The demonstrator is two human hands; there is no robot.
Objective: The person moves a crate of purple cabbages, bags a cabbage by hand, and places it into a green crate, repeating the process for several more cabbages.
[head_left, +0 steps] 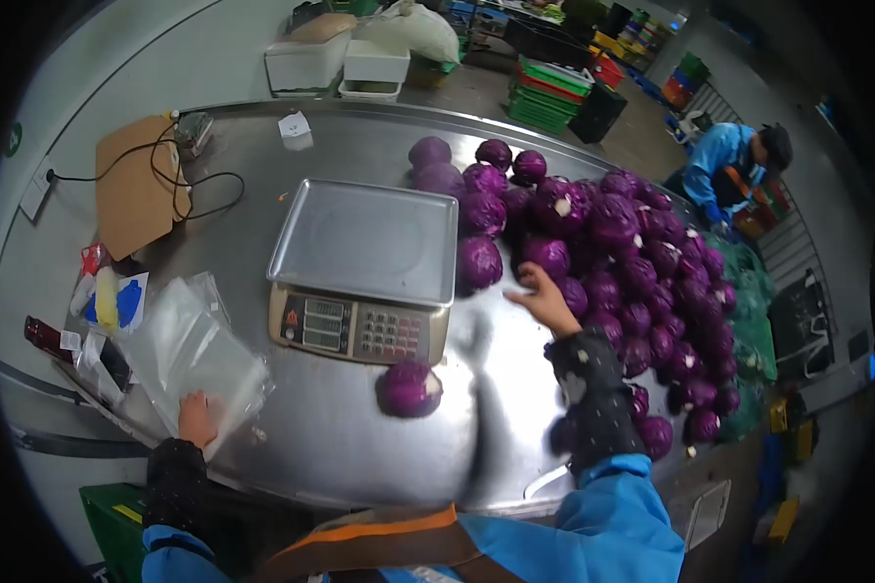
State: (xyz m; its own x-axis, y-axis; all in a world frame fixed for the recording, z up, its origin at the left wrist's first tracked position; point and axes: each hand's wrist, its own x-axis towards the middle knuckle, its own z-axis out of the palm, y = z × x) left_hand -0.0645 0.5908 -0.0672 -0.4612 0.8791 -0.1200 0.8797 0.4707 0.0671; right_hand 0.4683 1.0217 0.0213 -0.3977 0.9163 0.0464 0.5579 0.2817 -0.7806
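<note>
Our landmark is the scale (362, 262) on the metal table (311, 428), its flat tray bare and its keys and display on the side nearest us. Our right hand (542, 299) is to the right of the scale, at the near edge of the heap of purple cabbages (614, 222); it is open, with the thumb and fingers apart and slightly bent, and we see nothing held in it. Our left hand (198, 418) lies on the clear plastic bags (187, 345), to the left of the scale and nearer us; its fingers point away from us over the plastic, but we cannot tell whether they pinch it. The heap spreads from just beside the scale's right side to the far right, where green netting (745, 321) lies against it. One single cabbage (410, 390) sits by itself just on our side of the scale. Left of the scale we see a sheet of cardboard (138, 189) with a black cable (165, 146) looped over it, and beyond the scale a white slip of paper (295, 130). Well beyond the scale, to the right, are stacked crates (544, 105) and a person in blue (724, 170), head bent down.
</note>
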